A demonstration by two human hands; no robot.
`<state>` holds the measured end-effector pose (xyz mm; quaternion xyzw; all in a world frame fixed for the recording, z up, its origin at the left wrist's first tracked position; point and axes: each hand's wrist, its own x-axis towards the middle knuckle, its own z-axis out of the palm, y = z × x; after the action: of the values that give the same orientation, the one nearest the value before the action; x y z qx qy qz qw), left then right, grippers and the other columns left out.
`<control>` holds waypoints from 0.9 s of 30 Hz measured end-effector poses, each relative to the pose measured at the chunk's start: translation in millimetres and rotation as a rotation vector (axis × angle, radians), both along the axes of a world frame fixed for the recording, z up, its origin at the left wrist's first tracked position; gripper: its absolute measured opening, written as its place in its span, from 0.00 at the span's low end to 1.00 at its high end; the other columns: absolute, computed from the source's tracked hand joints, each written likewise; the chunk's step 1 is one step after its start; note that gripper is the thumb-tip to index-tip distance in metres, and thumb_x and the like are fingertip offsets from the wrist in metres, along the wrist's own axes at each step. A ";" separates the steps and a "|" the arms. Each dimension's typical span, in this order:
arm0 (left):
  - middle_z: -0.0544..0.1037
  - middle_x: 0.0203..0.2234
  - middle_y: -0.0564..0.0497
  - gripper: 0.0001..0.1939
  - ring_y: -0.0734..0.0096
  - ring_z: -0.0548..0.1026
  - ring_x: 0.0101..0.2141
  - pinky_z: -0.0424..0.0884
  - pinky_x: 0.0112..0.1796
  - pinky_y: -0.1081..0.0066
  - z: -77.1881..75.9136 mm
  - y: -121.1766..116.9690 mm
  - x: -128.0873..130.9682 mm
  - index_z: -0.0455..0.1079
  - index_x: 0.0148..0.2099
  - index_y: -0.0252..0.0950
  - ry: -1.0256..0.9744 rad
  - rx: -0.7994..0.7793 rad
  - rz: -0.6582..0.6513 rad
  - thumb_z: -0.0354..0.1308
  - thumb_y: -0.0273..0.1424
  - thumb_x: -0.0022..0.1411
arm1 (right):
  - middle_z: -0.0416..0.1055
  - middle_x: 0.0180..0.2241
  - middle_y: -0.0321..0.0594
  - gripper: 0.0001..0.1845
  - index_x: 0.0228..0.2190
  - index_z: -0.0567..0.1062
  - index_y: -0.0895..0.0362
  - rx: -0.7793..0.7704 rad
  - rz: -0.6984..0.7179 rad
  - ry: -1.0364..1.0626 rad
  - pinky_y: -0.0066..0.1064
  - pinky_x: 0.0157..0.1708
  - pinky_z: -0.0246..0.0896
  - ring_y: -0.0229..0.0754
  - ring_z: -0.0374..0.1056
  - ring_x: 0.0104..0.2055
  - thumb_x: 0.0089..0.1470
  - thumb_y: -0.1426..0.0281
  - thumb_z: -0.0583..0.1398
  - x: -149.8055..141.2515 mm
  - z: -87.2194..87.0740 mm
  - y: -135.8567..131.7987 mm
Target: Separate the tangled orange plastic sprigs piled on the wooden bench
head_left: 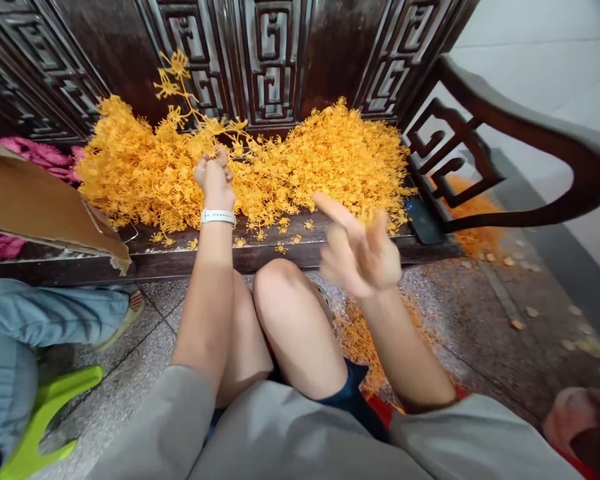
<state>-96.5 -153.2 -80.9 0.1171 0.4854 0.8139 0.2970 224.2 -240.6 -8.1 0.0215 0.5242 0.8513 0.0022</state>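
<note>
My left hand (214,179), with a white watch band at the wrist, is closed on a branched yellow plastic sprig (177,87). The sprig's spidery flower-like ends stick up above the fist. Around and behind this hand lies a heap of similar yellow plastic pieces (135,160) on a dark wooden bench. My right hand (363,257) hovers over the bench's front edge, blurred by motion. Its index finger and thumb are stretched apart, and I see nothing held in it. Nearest to it is a second yellow heap (345,160), joined to the first by looser pieces.
The carved bench back (273,60) rises behind the heaps. A curved armrest (525,140) bounds the right, beside a dark phone-like slab (425,220). At left are a cardboard box (35,200), pink material (45,160), another person's jeans-clad leg (55,313) and a green stool (45,413).
</note>
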 end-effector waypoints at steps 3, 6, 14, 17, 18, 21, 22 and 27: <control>0.69 0.24 0.58 0.16 0.81 0.57 0.19 0.54 0.22 0.74 10.6 -11.6 13.6 0.61 0.33 0.40 -0.080 0.066 0.021 0.66 0.22 0.67 | 0.73 0.25 0.34 0.28 0.51 0.80 0.57 0.994 -0.355 -0.551 0.25 0.19 0.60 0.35 0.63 0.22 0.70 0.48 0.54 -16.5 -14.0 6.3; 0.67 0.23 0.58 0.14 0.80 0.56 0.18 0.54 0.21 0.73 18.1 -11.8 29.3 0.65 0.34 0.40 -0.093 0.096 -0.084 0.67 0.26 0.67 | 0.74 0.26 0.34 0.23 0.53 0.77 0.58 1.710 -0.436 -0.786 0.25 0.19 0.58 0.34 0.62 0.22 0.68 0.54 0.59 -32.3 -40.0 -9.0; 0.67 0.23 0.58 0.16 0.83 0.55 0.18 0.55 0.19 0.75 29.1 -20.0 84.7 0.67 0.33 0.39 -0.099 0.142 -0.318 0.72 0.33 0.63 | 0.79 0.48 0.38 0.23 0.56 0.68 0.50 1.664 -0.613 -0.947 0.26 0.30 0.69 0.34 0.73 0.35 0.63 0.60 0.64 -65.3 -56.7 13.0; 0.70 0.25 0.56 0.15 0.83 0.55 0.18 0.52 0.18 0.74 32.2 -24.2 95.4 0.69 0.33 0.38 -0.057 0.110 -0.368 0.73 0.35 0.62 | 0.77 0.51 0.40 0.18 0.52 0.71 0.50 1.607 -0.746 -0.982 0.26 0.36 0.71 0.35 0.73 0.39 0.67 0.54 0.60 -69.8 -42.7 34.0; 0.70 0.25 0.55 0.15 0.83 0.55 0.18 0.50 0.17 0.74 31.8 -24.3 97.7 0.70 0.33 0.37 -0.039 0.097 -0.372 0.73 0.36 0.63 | 0.77 0.50 0.40 0.17 0.50 0.72 0.50 1.602 -0.778 -1.011 0.26 0.36 0.71 0.34 0.72 0.38 0.68 0.53 0.58 -69.3 -37.6 39.6; 0.67 0.23 0.56 0.19 0.81 0.54 0.17 0.46 0.18 0.72 26.2 -21.1 101.8 0.69 0.30 0.36 0.062 0.041 -0.356 0.73 0.39 0.62 | 0.75 0.39 0.36 0.13 0.45 0.74 0.53 1.633 -0.847 -1.103 0.24 0.32 0.66 0.32 0.67 0.32 0.68 0.57 0.59 -62.7 -28.5 52.6; 0.63 0.21 0.57 0.21 0.81 0.54 0.17 0.46 0.19 0.72 23.6 -19.4 102.2 0.66 0.27 0.36 0.121 0.022 -0.351 0.73 0.39 0.62 | 0.73 0.35 0.34 0.12 0.43 0.75 0.54 1.654 -0.856 -1.131 0.24 0.31 0.64 0.31 0.64 0.29 0.67 0.59 0.61 -59.1 -29.1 56.1; 0.61 0.18 0.55 0.23 0.74 0.61 0.22 0.56 0.26 0.73 13.0 -13.3 100.9 0.63 0.21 0.36 0.432 0.002 -0.204 0.66 0.30 0.68 | 0.60 0.20 0.28 0.22 0.31 0.72 0.55 1.999 -0.601 -1.469 0.28 0.21 0.43 0.32 0.50 0.20 0.64 0.50 0.62 -31.1 -59.7 61.9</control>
<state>4.4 -166.5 -67.9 0.3370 0.5226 0.7363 0.2669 193.1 -178.7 -67.8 -0.3429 -0.4919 0.6515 0.4649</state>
